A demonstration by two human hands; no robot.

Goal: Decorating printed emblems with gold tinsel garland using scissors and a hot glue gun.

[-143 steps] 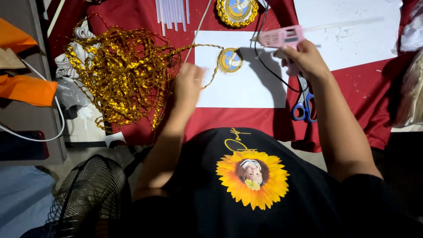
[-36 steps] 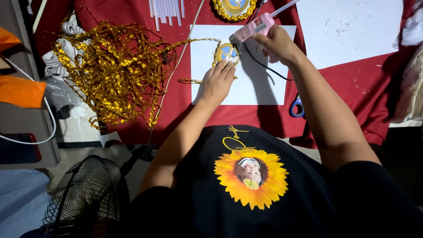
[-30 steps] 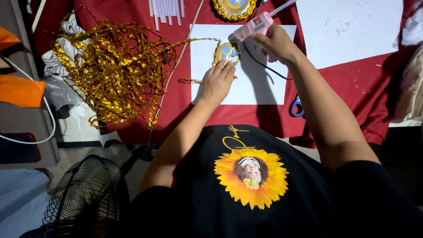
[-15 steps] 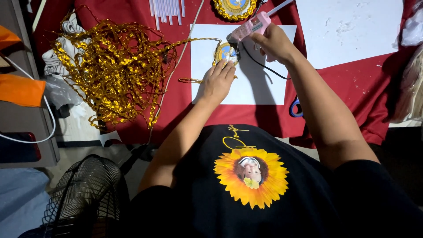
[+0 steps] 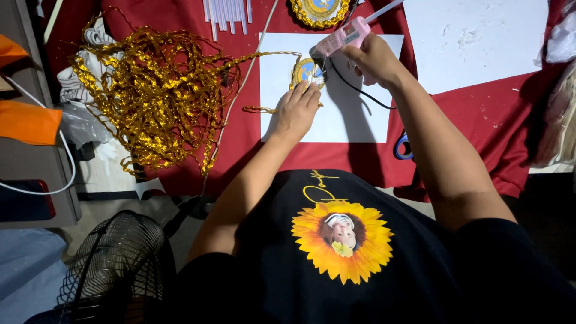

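Your right hand (image 5: 375, 60) grips the pink glue gun (image 5: 343, 37), left hand (image 5: 296, 111) pins the round badge (image 5: 307, 71) flat on the far white paper (image 5: 354, 114); keep fingertips off the nozzle.

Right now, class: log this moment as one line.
left hand: pressing round badge | right hand: holding pink glue gun, nozzle at badge | gold cord: heaped left

Two round gold-edged badges: one (image 5: 308, 71) on white paper under the left hand (image 5: 295, 112), another (image 5: 320, 10) at the top edge.
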